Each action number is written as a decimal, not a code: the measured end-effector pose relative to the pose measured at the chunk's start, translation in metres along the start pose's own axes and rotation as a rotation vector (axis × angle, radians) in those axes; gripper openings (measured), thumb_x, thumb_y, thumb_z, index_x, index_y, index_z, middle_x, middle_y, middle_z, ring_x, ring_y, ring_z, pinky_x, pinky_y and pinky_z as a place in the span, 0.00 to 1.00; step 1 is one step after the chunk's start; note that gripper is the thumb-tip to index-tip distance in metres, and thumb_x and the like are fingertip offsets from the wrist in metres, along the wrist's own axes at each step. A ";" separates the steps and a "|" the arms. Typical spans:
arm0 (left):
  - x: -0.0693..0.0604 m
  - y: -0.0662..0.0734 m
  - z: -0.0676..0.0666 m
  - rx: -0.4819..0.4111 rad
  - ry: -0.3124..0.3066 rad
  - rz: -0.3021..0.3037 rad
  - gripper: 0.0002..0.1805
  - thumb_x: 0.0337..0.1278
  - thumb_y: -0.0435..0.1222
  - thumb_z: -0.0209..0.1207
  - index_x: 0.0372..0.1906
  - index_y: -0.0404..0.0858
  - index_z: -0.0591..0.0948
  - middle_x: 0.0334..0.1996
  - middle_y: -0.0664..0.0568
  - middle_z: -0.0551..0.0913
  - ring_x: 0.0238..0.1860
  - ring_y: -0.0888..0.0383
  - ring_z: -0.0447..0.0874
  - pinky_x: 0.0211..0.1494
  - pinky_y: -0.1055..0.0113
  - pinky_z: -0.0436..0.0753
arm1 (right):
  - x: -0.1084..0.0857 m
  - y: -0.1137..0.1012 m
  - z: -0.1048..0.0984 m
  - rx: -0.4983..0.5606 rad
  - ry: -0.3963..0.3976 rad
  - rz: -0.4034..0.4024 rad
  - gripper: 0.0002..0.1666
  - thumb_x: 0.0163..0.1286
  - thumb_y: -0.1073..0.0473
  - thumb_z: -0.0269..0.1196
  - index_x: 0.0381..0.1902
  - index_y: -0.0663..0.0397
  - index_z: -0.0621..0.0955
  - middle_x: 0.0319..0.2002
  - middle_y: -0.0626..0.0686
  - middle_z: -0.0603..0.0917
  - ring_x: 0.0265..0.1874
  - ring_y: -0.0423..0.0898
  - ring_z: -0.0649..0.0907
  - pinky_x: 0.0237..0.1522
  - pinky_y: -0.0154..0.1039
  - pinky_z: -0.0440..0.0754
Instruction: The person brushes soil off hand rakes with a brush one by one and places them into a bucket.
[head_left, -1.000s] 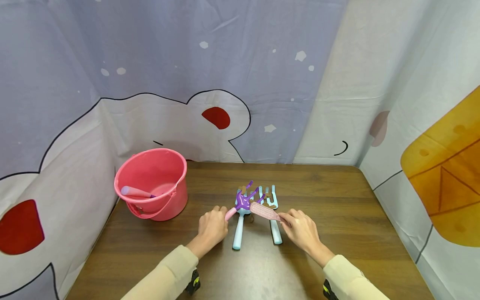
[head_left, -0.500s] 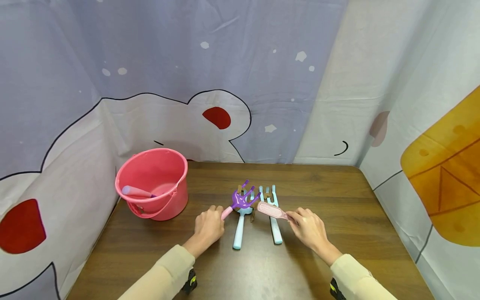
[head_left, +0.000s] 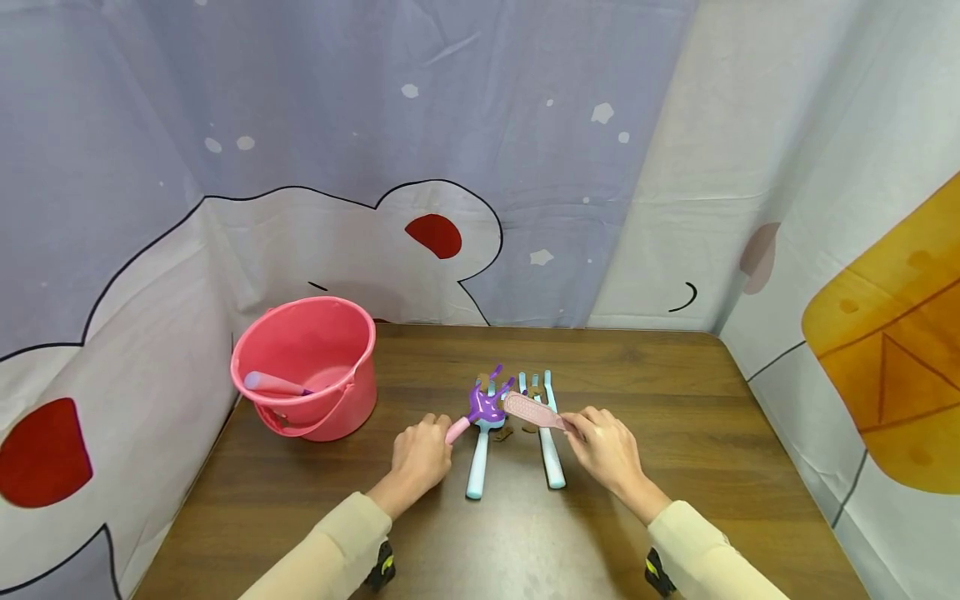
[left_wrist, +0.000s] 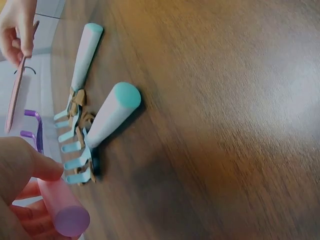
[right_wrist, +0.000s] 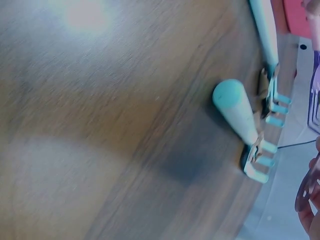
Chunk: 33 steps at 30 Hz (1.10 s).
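In the head view my left hand (head_left: 422,454) grips the pink handle of a purple hand rake (head_left: 487,406), its tines pointing away and to the right. My right hand (head_left: 606,450) holds a flat pink brush (head_left: 534,412) by the handle. The brush head is at the rake's right side; whether they touch I cannot tell. Below them lie two light-blue hand rakes, a left one (head_left: 477,468) and a right one (head_left: 552,460), handles towards me. Brown bits (head_left: 503,433) lie on the table between these two and among their tines (left_wrist: 75,110).
A pink bucket (head_left: 362,400) stands at the left, with a lilac-handled tool (head_left: 273,383) inside. The wooden table (head_left: 675,400) ends at a printed cloth (head_left: 555,167) behind and a cloth wall at the right.
The brush has gone right, off the purple rake, then back left against it. The purple rake has shifted slightly left and back. More brown bits show on the table below.
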<state>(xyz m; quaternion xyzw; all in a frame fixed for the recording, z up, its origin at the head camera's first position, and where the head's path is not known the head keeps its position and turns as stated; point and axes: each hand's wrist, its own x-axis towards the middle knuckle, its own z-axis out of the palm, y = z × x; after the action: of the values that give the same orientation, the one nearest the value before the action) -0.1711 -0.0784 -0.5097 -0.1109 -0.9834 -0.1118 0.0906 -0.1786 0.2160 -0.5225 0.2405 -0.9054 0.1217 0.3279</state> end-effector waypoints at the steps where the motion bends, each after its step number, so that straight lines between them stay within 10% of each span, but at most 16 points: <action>1: 0.000 0.001 0.000 -0.003 0.002 0.005 0.14 0.40 0.39 0.67 0.34 0.40 0.77 0.24 0.52 0.74 0.22 0.49 0.79 0.20 0.58 0.73 | 0.002 -0.003 0.001 0.002 0.002 0.002 0.16 0.44 0.60 0.71 0.34 0.46 0.85 0.26 0.44 0.79 0.22 0.43 0.75 0.20 0.38 0.71; 33: -0.009 0.023 0.002 -0.016 0.028 0.097 0.13 0.42 0.40 0.66 0.34 0.40 0.78 0.22 0.53 0.72 0.20 0.51 0.78 0.18 0.60 0.72 | 0.023 -0.029 0.020 -0.028 -0.003 0.013 0.12 0.49 0.57 0.71 0.34 0.45 0.85 0.24 0.44 0.78 0.21 0.44 0.74 0.20 0.38 0.72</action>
<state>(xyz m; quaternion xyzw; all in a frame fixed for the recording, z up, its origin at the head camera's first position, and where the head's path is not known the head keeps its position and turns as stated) -0.1573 -0.0578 -0.5091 -0.1577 -0.9745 -0.1167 0.1086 -0.1897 0.1752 -0.5202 0.2300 -0.9091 0.1110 0.3292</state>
